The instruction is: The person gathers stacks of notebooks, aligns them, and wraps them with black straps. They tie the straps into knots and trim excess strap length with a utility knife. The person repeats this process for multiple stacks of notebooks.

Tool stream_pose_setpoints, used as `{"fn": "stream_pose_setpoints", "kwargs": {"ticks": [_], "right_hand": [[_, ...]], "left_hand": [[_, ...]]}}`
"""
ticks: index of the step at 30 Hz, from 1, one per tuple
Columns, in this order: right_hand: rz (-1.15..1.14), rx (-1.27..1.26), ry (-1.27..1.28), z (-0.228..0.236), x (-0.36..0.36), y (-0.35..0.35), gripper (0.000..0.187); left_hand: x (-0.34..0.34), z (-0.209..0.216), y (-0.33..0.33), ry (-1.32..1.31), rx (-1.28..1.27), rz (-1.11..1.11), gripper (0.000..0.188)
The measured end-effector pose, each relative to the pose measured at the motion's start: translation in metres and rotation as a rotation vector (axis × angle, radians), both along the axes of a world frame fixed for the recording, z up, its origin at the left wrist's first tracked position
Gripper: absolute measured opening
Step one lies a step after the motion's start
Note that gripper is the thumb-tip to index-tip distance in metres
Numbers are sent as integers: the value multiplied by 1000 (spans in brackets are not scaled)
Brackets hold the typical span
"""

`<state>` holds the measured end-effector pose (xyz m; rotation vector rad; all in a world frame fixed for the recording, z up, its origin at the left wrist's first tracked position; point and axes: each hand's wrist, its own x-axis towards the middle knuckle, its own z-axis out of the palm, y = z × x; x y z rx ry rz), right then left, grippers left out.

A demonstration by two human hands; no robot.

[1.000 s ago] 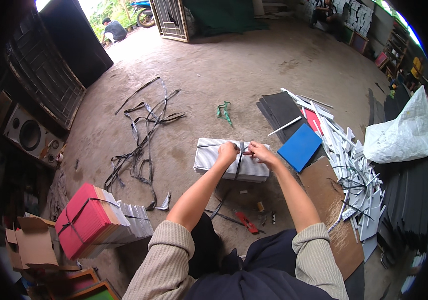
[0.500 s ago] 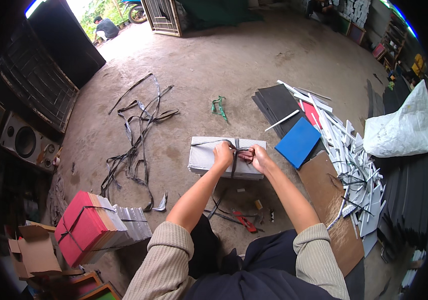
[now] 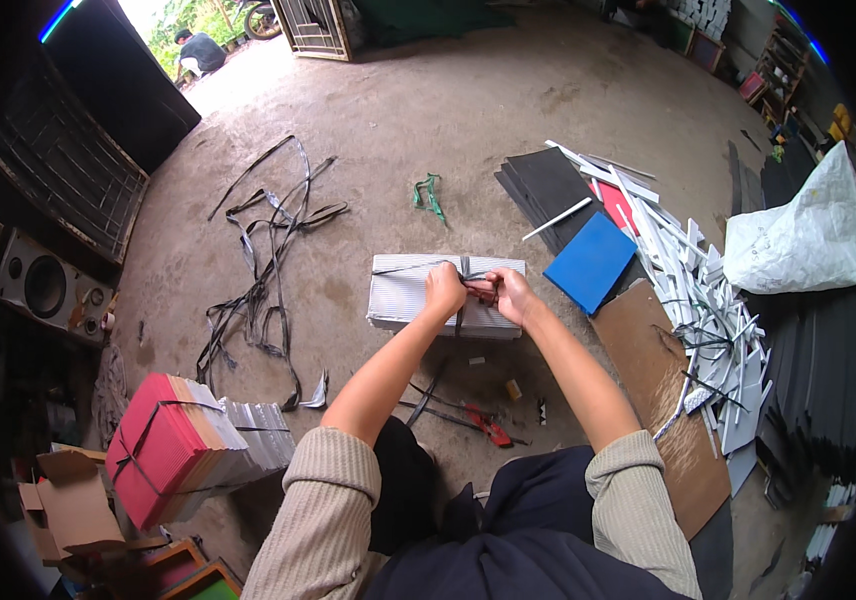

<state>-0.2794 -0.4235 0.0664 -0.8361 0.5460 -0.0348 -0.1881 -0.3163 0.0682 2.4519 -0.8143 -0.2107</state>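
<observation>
In front of me on the floor lies a stack of white ribbed sheets (image 3: pixel 403 298), bound lengthwise and crosswise with a black strap (image 3: pixel 461 322). Over the crossing of the strap, my left hand (image 3: pixel 444 290) is closed with a piece of it pinched in the fingers. My right hand (image 3: pixel 509 294) sits just beside it, fingers curled round the strap's other part on top of the stack. Both hands rest close to the sheets, and the exact knot is partly hidden behind the fingers.
Loose black straps (image 3: pixel 273 255) lie tangled to the left, a green strap (image 3: pixel 429 197) beyond the stack. Nearer me are a red-handled tool (image 3: pixel 491 428) and a tied red-and-white bundle (image 3: pixel 158 450). White strips (image 3: pixel 693 300), a blue panel (image 3: pixel 591 262) and a brown board (image 3: pixel 660 400) lie right.
The whole scene has shifted slightly up and left in view. Both hands stay on the strap over the stack, with only a small change in the fingers.
</observation>
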Motion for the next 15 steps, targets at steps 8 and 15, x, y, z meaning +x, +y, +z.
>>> {"fn": "stream_pose_setpoints", "kwargs": {"ticks": [8,15], "right_hand": [[-27,-430,148,-3,-2,-11,18],[147,-991,117,-33,-2,-10,20]], "left_hand": [[-7,21,-13,-31,186,-55,12],[43,-6,1,527,47,-81,27]]}}
